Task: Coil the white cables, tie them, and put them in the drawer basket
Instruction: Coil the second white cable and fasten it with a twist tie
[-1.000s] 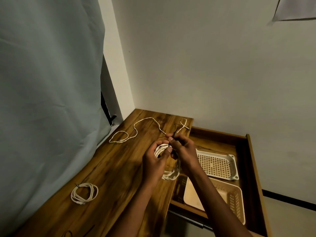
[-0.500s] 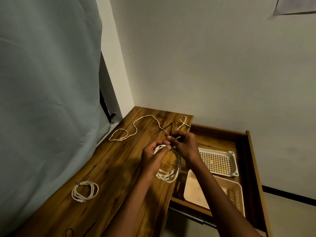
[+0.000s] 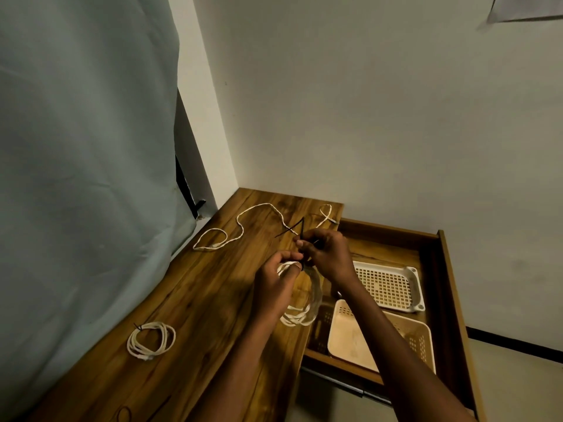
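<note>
Now the left hand grips the coil, hanging toward 6 o'clock; the right hand, at 1 o'clock, pinches seemingly 2 tails of the black tie.

- A plain home room corner: bare white walls and a pale curtain at left.
- A wooden desk with its drawer open at right.

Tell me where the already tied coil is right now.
In the head view, the tied coil lies on the desk near its left edge, beside the curtain, apart from both hands.
</note>
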